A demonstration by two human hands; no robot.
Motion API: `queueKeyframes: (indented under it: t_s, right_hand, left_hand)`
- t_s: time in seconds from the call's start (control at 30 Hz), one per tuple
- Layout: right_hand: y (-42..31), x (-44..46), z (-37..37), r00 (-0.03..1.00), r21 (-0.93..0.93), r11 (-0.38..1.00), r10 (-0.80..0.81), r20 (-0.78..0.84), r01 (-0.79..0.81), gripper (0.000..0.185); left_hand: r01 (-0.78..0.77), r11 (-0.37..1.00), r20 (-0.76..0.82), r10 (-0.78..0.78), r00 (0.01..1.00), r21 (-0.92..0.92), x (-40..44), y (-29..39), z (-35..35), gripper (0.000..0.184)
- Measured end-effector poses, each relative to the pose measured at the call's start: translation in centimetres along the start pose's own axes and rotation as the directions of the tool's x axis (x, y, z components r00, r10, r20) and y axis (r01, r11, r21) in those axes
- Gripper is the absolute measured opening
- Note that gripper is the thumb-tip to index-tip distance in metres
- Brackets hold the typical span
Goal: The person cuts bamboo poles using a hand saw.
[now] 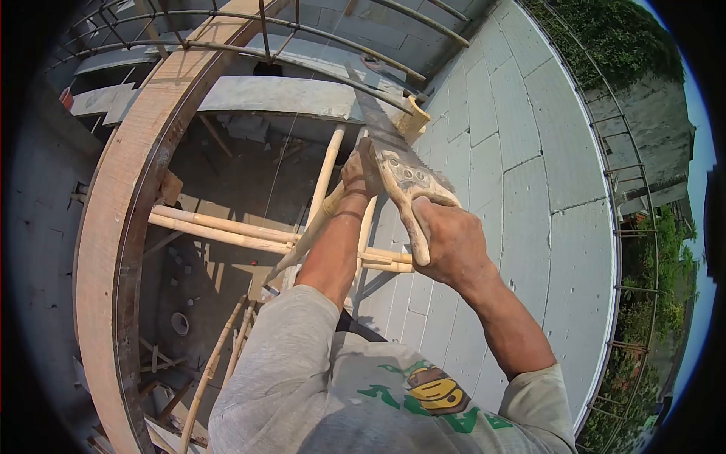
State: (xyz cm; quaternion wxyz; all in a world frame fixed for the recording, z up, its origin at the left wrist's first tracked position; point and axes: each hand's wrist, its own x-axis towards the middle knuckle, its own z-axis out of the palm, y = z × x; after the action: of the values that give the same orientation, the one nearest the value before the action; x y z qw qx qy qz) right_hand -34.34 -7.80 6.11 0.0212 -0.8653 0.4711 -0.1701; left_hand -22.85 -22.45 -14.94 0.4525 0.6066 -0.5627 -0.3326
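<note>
A hand saw point(414, 180) with a pale, worn handle is in my right hand point(454, 238), whose fingers wrap round the grip. Its dark toothed blade point(386, 125) points forward and slightly left, away from me. Just left of the saw handle, my left hand point(358, 172) is closed round a bamboo pole point(308, 240) that slants down toward the lower left. Part of that pole is hidden by my left forearm. Near the blade's right side is a yellowish hollow piece point(412, 117), perhaps a bamboo end.
On the right rises a grey block wall point(514, 174). A curved wooden formwork beam point(113, 250) runs along the left, with steel rebar point(302, 29) across the top. Bamboo scaffold poles point(227, 227) cross below me, over a deep drop to a littered floor point(204, 303). A pale board point(280, 97) lies ahead.
</note>
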Motion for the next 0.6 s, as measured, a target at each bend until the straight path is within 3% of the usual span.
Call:
queueKeyframes:
  t_s: [0.03,0.07,0.17,0.23,0.33,0.4,0.47,0.5,0.57,0.6]
  right_hand:
    - [-0.2,0.6,0.7,1.000,-0.004,1.000,0.004,-0.015,-0.004,0.012]
    - [-0.5,0.4,1.1,0.999,-0.006,1.000,0.021,-0.039,-0.022,0.011]
    - [-1.3,-3.3,-1.4,1.000,-0.054,0.998,-0.011,0.014,0.012,0.011]
    - [-1.1,-8.3,-2.9,1.000,-0.053,0.999,0.008,0.009,-0.008,0.009]
    - [-1.7,-8.9,-2.6,1.000,-0.043,0.999,-0.006,-0.009,0.005,0.009]
    - [-0.1,-3.8,-0.6,0.998,-0.029,0.998,-0.054,-0.042,0.052,0.009]
    - [0.0,1.8,3.1,1.000,-0.097,0.995,-0.008,-0.019,0.006,0.011]
    - [-0.9,2.2,3.5,0.995,-0.099,0.991,0.090,0.040,-0.086,0.015]
    - [0.4,0.2,2.8,0.998,-0.025,0.999,0.030,-0.057,-0.032,0.014]
    - [0.0,-1.5,2.0,0.998,-0.059,0.998,-0.013,-0.065,0.010,0.013]
  left_hand:
    - [-0.053,0.998,0.017,0.054,0.998,-0.029,-0.3,-0.1,0.0,0.059]
    - [0.048,0.999,0.047,-0.048,0.998,-0.001,-0.1,0.2,0.3,0.057]
    - [0.007,1.000,-0.039,-0.007,0.999,0.002,-0.5,0.7,-0.1,0.056]
    - [0.061,0.998,-0.018,-0.061,0.998,0.028,-1.1,0.8,-0.3,0.058]
    - [0.053,0.999,-0.061,-0.053,0.997,-0.005,-0.6,1.3,0.2,0.061]
    - [0.021,0.999,-0.027,-0.022,0.999,-0.049,-1.3,0.2,0.4,0.060]
    - [0.014,0.986,0.013,-0.012,1.000,-0.166,-0.1,0.3,0.3,0.053]
    - [0.056,0.969,0.064,-0.042,0.997,-0.239,0.0,-0.2,-0.2,0.046]
    - [-0.059,0.998,-0.002,0.059,0.998,0.026,-0.4,-0.2,0.1,0.048]
    - [-0.005,1.000,0.004,0.005,1.000,0.011,0.0,0.1,0.2,0.051]
